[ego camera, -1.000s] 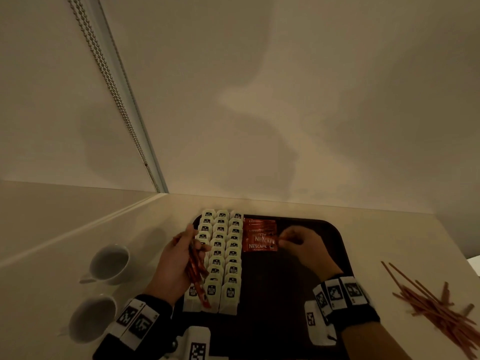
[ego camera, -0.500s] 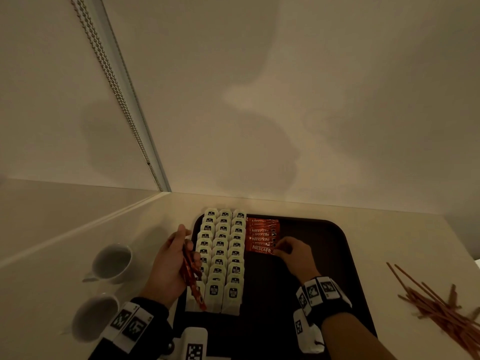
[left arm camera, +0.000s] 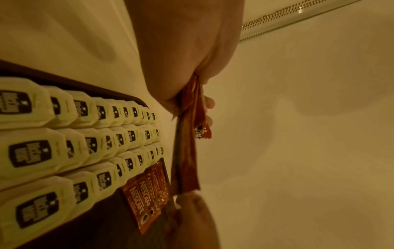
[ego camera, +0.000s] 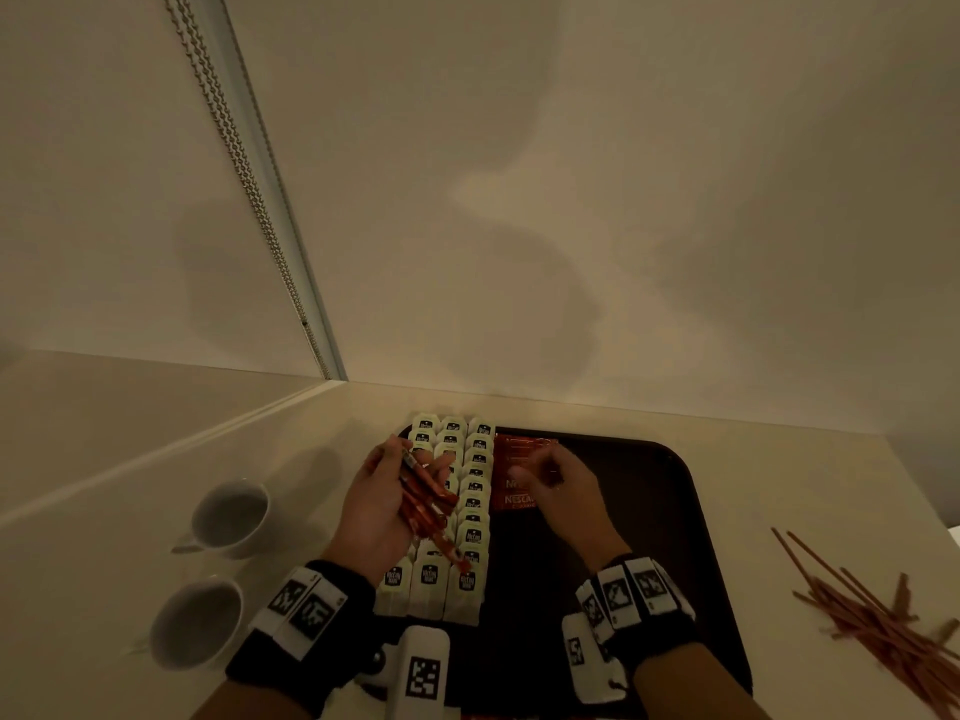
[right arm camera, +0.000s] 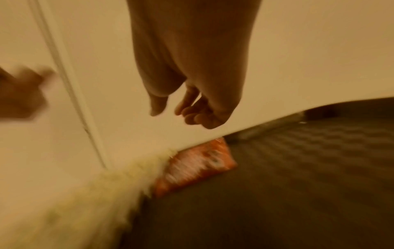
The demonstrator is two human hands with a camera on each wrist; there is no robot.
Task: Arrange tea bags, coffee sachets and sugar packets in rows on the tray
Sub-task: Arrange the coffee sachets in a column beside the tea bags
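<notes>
Tray (ego camera: 670, 491): dark, rounded-corner rectangle with a ribbed, matte floor, lying flat on the pale smooth counter (ego camera: 779, 459) against the wall.

Tea bags (ego camera: 470, 517): pale paper envelopes with dark printed labels and clipped corners, lying overlapped like shingles in three rows along the tray's left side, running from the near edge to the far edge.

Placed coffee sachets (ego camera: 519, 498): glossy red-orange foil rectangles with white lettering and crimped ends, lying overlapped in a short row just right of the tea bags, at the far end of the tray.

Left hand (ego camera: 382, 504): hovering over the tea-bag rows, gripping a fanned bundle of held sachets (ego camera: 428, 504) of the same red foil; thumb and fingers are curling round the bundle, whose ends are sticking out both sides of the fist.

Right hand (ego camera: 563, 491): hanging above the placed sachets; in the right wrist view the fingers (right arm camera: 193, 116) are loosely bent with the thumb apart from them, carrying nothing.

Cups (ego camera: 231, 517): two white glazed, round cups sitting on the counter left of the tray, one nearer than the other.

Stir sticks (ego camera: 872, 615): thin reddish-brown rods lying in a loose, crossed heap on the counter right of the tray.
</notes>
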